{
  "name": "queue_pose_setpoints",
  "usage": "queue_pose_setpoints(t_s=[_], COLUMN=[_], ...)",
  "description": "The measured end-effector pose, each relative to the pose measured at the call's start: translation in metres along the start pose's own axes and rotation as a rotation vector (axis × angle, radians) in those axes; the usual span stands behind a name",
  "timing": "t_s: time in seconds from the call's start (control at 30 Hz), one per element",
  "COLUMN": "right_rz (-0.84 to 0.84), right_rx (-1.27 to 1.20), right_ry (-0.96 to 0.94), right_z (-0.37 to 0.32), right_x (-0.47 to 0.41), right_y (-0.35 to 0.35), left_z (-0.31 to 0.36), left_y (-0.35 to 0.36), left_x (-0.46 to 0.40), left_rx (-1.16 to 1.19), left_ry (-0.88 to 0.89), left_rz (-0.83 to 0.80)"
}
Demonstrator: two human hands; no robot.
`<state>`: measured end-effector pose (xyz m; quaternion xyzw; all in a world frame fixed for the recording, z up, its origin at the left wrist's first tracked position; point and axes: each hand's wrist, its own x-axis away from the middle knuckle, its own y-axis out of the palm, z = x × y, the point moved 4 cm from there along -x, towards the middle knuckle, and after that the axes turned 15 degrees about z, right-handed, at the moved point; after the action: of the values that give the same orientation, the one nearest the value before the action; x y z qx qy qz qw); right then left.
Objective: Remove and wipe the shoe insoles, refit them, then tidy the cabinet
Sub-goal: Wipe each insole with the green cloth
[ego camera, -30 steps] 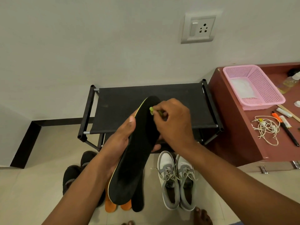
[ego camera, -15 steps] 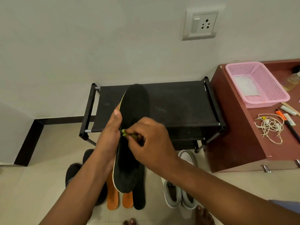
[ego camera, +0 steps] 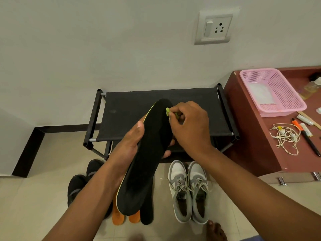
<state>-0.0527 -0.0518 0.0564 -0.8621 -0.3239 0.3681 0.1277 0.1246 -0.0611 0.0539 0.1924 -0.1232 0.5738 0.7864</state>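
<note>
A long black fabric-topped insole with a yellow edge (ego camera: pixel 147 159) is held in the air above the floor, toe end up over the black fabric-topped shoe rack (ego camera: pixel 163 115). The left hand (ego camera: pixel 128 146) cradles it from below, thumb curled over its left edge and fingertips showing past the right edge. The right hand (ego camera: pixel 189 126) pinches a small yellow-green wad of cloth (ego camera: pixel 168 112) against the insole's toe end. Below lie two orange insoles (ego camera: pixel 118 217), another black insole (ego camera: pixel 147 213), grey-and-white sneakers (ego camera: pixel 189 192) and black shoes (ego camera: pixel 78 185). A maroon cabinet (ego camera: pixel 257 136) stands to the right.
</note>
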Motion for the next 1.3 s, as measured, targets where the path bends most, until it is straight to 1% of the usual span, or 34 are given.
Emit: queue_pose_setpoints(t_s=[0.07, 0.17, 0.33, 0.4, 0.47, 0.53, 0.6, 0.7, 0.77, 0.83, 0.9, 0.97, 1.03, 1.13, 1.17, 1.3], right_rz=[-0.017, -0.099, -0.291, -0.336, -0.347, -0.325, -0.258, -0.097, -0.003, 0.026, 0.011, -0.037, -0.138, -0.340, -0.388, -0.461], right_rx=[-0.022, -0.101, -0.267, -0.301, -0.293, -0.245, -0.189, -0.084, -0.030, 0.003, -0.006, -0.057, -0.131, -0.300, -0.352, -0.442], right_ry=[0.002, -0.019, -0.071, -0.077, -0.095, -0.125, -0.128, -0.037, 0.015, 0.035, 0.031, 0.020, -0.008, -0.055, -0.061, -0.035], right_z=[-0.001, -0.013, -0.040, -0.047, -0.048, -0.046, -0.039, -0.017, -0.001, 0.006, 0.003, -0.005, -0.018, -0.044, -0.052, -0.062], right_x=[0.002, 0.016, 0.053, 0.061, 0.060, 0.054, 0.042, 0.017, 0.002, -0.003, 0.001, 0.009, 0.020, 0.047, 0.056, 0.065], right_y=[0.001, 0.008, 0.020, 0.022, 0.022, 0.020, 0.016, 0.008, 0.003, 0.000, 0.001, 0.005, 0.012, 0.021, 0.023, 0.022], left_z=[-0.001, -0.001, 0.000, 0.000, -0.001, -0.003, 0.001, 0.003, 0.009, 0.012, 0.005, 0.001, 0.002, 0.002, 0.002, 0.003], left_y=[-0.004, -0.015, -0.029, -0.032, -0.033, -0.030, -0.020, -0.004, 0.006, 0.012, 0.002, -0.006, -0.015, -0.023, -0.027, -0.038], left_x=[-0.004, -0.010, -0.011, -0.011, -0.012, -0.011, -0.007, -0.002, 0.004, 0.006, -0.003, -0.008, -0.009, -0.008, -0.008, -0.008], left_rx=[-0.025, -0.102, 0.001, 0.033, 0.042, 0.034, -0.017, -0.116, -0.123, -0.136, -0.144, -0.141, -0.093, 0.073, 0.102, 0.181], left_ry=[0.021, 0.057, 0.025, 0.013, -0.005, -0.027, -0.011, 0.015, 0.011, 0.006, 0.019, 0.023, 0.033, -0.096, -0.114, -0.081], left_rz=[0.021, 0.115, 0.239, 0.258, 0.258, 0.233, 0.197, 0.104, 0.052, 0.043, 0.064, 0.106, 0.172, 0.278, 0.304, 0.398])
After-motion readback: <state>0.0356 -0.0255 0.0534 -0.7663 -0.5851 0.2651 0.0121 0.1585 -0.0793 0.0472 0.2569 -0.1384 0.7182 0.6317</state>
